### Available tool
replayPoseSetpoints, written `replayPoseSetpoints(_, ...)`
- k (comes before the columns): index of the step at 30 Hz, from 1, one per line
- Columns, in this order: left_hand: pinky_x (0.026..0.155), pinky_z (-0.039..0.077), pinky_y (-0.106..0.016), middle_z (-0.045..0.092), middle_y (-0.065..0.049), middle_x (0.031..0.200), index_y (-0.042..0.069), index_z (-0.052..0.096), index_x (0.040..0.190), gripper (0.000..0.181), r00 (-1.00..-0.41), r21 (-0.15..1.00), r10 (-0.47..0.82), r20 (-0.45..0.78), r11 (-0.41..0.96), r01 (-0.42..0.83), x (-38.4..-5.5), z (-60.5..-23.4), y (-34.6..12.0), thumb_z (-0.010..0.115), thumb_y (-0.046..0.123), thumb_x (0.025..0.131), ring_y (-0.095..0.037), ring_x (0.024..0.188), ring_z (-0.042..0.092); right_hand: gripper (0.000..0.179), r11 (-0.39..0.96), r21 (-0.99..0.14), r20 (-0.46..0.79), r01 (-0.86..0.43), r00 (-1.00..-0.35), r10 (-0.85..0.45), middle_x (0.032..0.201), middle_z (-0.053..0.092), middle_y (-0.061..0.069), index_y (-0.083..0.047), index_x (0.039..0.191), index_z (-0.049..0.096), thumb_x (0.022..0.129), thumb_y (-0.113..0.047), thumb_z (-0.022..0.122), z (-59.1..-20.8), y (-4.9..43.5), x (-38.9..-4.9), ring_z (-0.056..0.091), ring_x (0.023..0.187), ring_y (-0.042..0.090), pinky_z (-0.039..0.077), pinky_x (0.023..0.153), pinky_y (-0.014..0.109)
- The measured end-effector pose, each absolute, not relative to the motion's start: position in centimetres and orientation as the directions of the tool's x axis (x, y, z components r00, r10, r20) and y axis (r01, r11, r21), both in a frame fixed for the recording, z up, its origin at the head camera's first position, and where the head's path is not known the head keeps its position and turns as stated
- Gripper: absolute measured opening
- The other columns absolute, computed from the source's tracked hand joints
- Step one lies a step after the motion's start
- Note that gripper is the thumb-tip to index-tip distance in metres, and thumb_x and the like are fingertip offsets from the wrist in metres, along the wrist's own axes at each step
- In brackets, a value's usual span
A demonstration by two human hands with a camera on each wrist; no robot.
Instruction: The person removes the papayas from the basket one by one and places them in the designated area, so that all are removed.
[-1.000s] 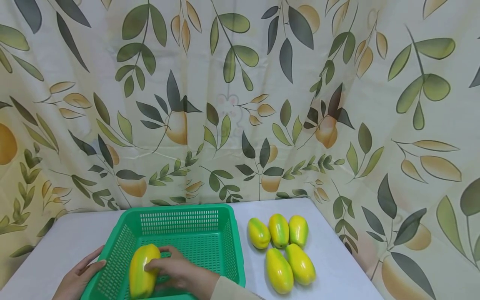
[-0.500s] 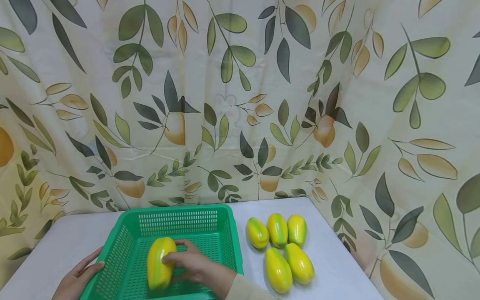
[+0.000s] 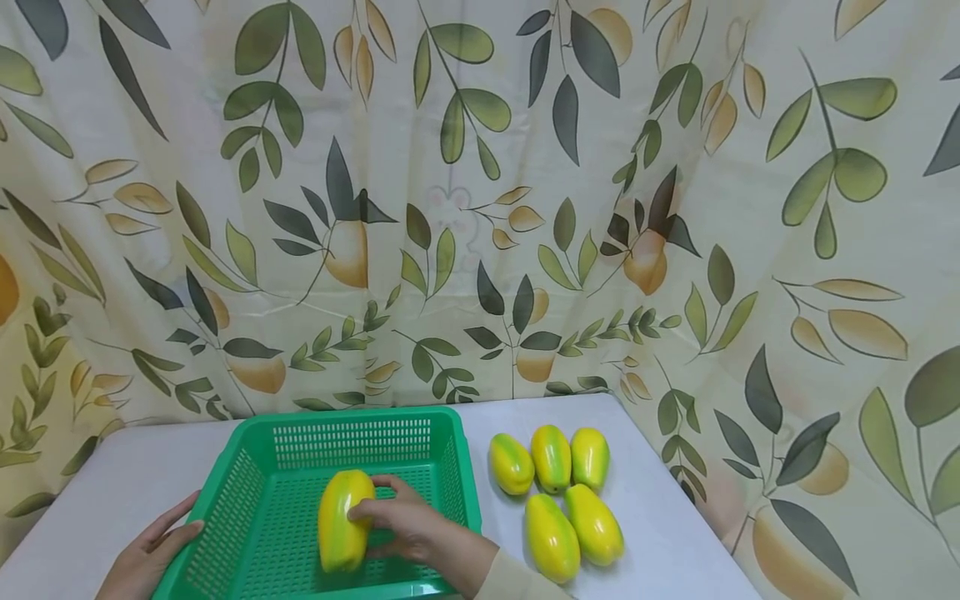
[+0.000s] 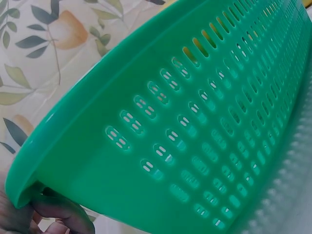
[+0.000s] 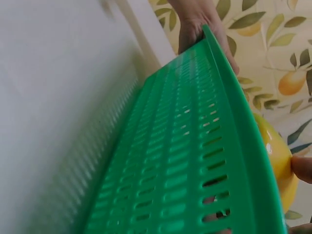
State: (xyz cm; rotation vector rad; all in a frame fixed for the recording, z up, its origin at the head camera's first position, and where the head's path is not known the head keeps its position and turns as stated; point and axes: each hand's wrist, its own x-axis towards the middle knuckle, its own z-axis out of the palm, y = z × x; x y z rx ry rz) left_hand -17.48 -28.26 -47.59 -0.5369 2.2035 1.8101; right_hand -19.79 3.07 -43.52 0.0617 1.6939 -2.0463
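A yellow papaya with green streaks (image 3: 341,521) is held within the green plastic basket (image 3: 471,500), toward its near side. My right hand (image 3: 412,527) grips the papaya from the right, its thumb lying across the front. Over the basket's rim in the right wrist view, part of the papaya (image 5: 279,156) shows, with a fingertip (image 5: 303,168) against it. On the basket's left side, my left hand (image 3: 150,550) holds the rim. In the left wrist view, a finger (image 4: 66,210) curls beneath that rim. The papaya's underside is hidden in the right wrist view.
Several more papayas (image 3: 552,537) lie grouped on the white tabletop (image 3: 667,533), right of the basket. Behind the table hangs a curtain (image 3: 465,333) printed with leaves and fruit. The basket has slotted walls and a raised rim.
My right hand has moved the papaya rightward and slightly up from the basket's left part toward its middle. The left hand has kept its hold on the rim.
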Motion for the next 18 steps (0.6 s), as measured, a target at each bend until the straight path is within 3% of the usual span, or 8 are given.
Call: replayPoseSetpoints(18,0.063,0.051,-0.041,0.062,-0.002,0.088,0.021,0.015,0.145,0.096,-0.904,0.891,-0.129,-0.407,0.165,-0.424,-17.5,-47.7,-28.4,0.061,0.061,0.072,-0.023,0.073,0.061,0.06,-0.08,-0.898,-0.378,0.434,-0.849,-0.369,0.106,0.05,0.017,-0.006,0.129,0.037,0.075,-0.006,0.065,-43.3,6.8,-19.7,0.053,0.092,0.032,0.047,0.065,0.057)
